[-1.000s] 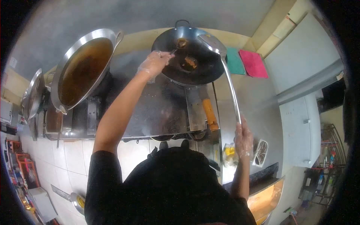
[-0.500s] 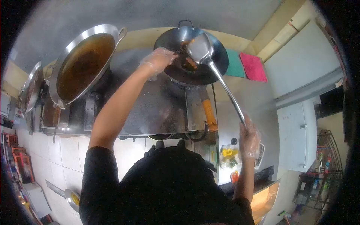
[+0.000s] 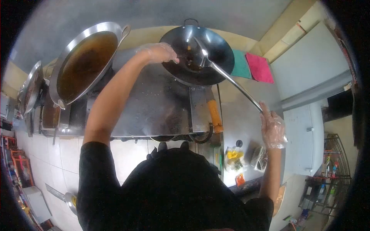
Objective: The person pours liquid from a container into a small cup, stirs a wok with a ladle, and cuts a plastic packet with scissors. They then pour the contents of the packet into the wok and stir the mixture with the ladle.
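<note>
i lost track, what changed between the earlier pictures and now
The spatula swung its head left from the right side of the wok toward the middle and turned on edge; the right hand, still on its handle, moved right. The left hand stayed by the left rim; wok and pink cloth stayed put.

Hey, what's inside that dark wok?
The dark wok holds small food pieces, too blurred to identify, near the metal spatula blade. Anything behind the blade is hidden; the left hand covers part of the wok.
</note>
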The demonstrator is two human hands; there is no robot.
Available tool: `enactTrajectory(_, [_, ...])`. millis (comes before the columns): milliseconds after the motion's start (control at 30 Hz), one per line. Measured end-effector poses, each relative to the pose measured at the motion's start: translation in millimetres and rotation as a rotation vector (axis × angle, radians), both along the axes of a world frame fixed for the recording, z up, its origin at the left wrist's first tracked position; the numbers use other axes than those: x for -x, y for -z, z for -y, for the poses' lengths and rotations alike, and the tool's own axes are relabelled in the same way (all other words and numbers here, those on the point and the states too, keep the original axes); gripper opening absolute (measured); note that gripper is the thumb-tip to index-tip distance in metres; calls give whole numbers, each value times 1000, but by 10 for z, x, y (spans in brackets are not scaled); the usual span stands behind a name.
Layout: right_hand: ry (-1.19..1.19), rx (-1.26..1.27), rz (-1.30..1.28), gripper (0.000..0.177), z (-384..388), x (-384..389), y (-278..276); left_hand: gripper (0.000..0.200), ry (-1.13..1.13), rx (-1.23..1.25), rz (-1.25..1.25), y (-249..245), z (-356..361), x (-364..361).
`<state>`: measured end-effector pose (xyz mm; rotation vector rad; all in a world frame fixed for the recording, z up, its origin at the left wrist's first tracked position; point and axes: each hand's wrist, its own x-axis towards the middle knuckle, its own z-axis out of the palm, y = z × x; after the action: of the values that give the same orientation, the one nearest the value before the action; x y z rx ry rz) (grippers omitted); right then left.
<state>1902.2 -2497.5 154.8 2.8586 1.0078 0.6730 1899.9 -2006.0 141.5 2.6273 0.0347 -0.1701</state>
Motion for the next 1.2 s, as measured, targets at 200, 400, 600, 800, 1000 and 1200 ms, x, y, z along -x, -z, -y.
enactTrajectory(200, [108,104,62,45,-151,28,-9,41,-211,181,-291,-138,77,-22])
enactTrajectory(400, [226,95,-58,43,-210,-62,54,47,-280,267,-347,-135,30,-94])
enactTrajectory(600, [96,-121,-135,43,-54,-211,280,41,211,-358,38,389,-402,-318])
enactTrajectory(800, [13,-203,-168,44,-195,-115,160,34,216,-631,-16,252,-126,-315])
enactTrajectory(1000, [-43,-87,-185,44,-88,-281,-131,41,-73,-192,-78,-13,-122,-90])
enactTrajectory(1200, [-140,51,-99,47,-21,-460,-436,40,112,-184,-9,-122,-313,-173])
